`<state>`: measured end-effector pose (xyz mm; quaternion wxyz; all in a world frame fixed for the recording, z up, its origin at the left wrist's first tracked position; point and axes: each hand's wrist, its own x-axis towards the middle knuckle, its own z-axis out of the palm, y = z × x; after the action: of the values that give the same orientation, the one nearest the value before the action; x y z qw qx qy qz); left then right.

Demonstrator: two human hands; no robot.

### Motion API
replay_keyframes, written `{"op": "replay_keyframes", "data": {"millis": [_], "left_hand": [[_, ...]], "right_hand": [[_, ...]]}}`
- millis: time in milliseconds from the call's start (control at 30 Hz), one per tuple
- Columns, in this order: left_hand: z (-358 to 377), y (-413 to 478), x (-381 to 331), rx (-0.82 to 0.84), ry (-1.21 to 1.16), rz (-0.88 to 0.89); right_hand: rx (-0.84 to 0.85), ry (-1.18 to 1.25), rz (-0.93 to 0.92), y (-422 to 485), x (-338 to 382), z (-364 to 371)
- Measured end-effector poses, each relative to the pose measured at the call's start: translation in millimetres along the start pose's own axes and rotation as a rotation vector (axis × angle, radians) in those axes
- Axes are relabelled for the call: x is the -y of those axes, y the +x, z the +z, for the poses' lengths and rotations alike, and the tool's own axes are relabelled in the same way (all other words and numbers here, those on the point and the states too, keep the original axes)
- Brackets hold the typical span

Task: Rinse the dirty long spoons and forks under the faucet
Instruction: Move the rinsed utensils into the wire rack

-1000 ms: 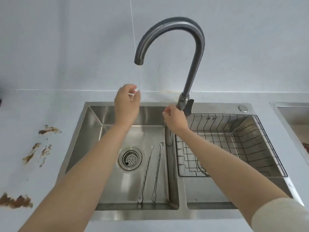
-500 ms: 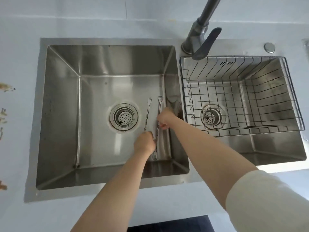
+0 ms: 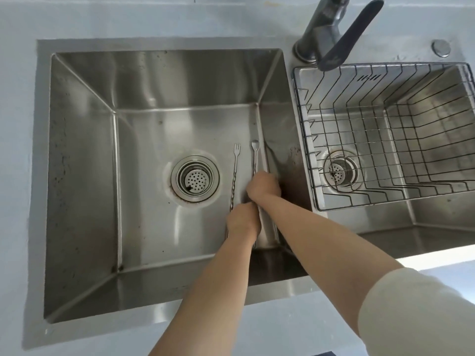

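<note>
Head view, sink: I look straight down into the left basin [image 3: 82, 150] of a steel double sink, with the round drain [image 3: 195, 177] in the middle of its floor.
Fork: the long fork [image 3: 236, 165] lies flat on the basin floor just right of the drain, prongs pointing toward the back wall.
Spoon: the long spoon [image 3: 255, 155] lies beside the fork, parallel to it and close to the basin's right wall, bowl toward the back.
Left hand: my left hand [image 3: 243, 218] sits over the lower part of the fork's handle, back of the hand up, fingers bent down; the fingertips are hidden, so I cannot tell whether they have closed on the handle.
Right hand: my right hand [image 3: 264, 186] covers the middle of the spoon's handle, knuckles curled; I cannot tell whether it is pinching.
Hands together: they touch each other or nearly so.
Faucet: the base and dark lever of the faucet [image 3: 321, 34] stand at the top between the basins; the spout is out of frame.
Right basin: a wire basket [image 3: 303, 129] sits in it.
Sleeve: a pale sleeve [image 3: 411, 312] covers my right upper arm.
</note>
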<state>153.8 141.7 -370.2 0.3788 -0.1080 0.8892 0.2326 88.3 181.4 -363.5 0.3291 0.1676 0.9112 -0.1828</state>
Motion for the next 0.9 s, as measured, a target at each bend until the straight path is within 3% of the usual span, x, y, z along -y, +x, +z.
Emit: {"op": "replay_keyframes", "data": {"millis": [233, 400, 900], "left_hand": [[-3, -2, 5, 0.01, -0.067, -0.024], [-23, -20, 10, -0.083, -0.164, -0.052], [-150, -87, 29, -0.382, -0.043, 0.197]], "right_hand": [[0.005, -0.008, -0.024, -7, 5, 5], [-0.008, 0.048, -0.054, -23, 18, -12], [-0.217, 0.346, -0.253, -114, 81, -110]]}}
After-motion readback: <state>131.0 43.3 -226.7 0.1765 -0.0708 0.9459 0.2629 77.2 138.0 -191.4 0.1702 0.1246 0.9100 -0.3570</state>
